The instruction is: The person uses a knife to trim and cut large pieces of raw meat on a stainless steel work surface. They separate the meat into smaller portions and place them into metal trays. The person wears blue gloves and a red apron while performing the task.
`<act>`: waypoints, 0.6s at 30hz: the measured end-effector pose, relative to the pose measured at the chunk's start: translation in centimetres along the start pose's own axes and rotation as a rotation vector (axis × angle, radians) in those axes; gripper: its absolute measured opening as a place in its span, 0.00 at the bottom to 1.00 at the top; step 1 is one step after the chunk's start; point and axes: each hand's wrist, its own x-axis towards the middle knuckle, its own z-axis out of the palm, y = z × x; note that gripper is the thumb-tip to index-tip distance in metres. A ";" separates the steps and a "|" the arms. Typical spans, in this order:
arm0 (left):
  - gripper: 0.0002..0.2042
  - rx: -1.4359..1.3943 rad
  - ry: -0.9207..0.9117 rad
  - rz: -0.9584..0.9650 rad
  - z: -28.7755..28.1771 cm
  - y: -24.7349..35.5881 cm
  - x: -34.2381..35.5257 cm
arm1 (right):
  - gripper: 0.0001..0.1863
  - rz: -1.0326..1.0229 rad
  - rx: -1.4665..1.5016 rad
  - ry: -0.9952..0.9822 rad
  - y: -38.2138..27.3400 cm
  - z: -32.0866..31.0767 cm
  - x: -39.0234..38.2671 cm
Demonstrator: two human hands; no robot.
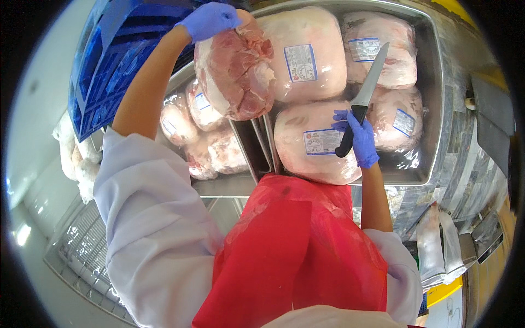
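My left hand, in a blue glove, is closed on the far end of a large piece of raw meat. This piece hangs or rests over the divide between two metal trays; I cannot tell which. A knife with a black handle is in my right hand, also blue-gloved, its blade pointing away and to the right. Below that hand lies a wrapped, labelled meat piece. Another large wrapped piece sits behind it, and two more lie to the right.
Wrapped meat pieces fill part of the left tray. The right tray has a raised metal rim. A blue plastic crate stands at the far left. A wire rack is lower left, and clear bags hang lower right.
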 end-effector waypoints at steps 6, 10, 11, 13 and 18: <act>0.18 0.313 -0.440 0.094 -0.2 6.8 7.2 | 0.18 0.006 -0.115 -0.094 0.3 -0.8 -1.3; 0.20 0.428 -0.647 -0.135 -1.3 12.0 5.8 | 0.18 0.019 -0.112 -0.063 0.9 -1.0 -2.4; 0.21 0.593 -0.496 -0.157 1.0 10.2 6.7 | 0.18 0.027 -0.106 -0.059 1.2 -1.1 -2.4; 0.19 0.680 -0.483 -0.100 0.8 10.1 6.2 | 0.18 0.041 -0.145 -0.045 1.2 -1.7 -2.4; 0.15 0.573 -0.326 -0.098 -1.7 11.9 -0.3 | 0.19 0.084 -0.109 0.011 1.0 -2.0 -1.8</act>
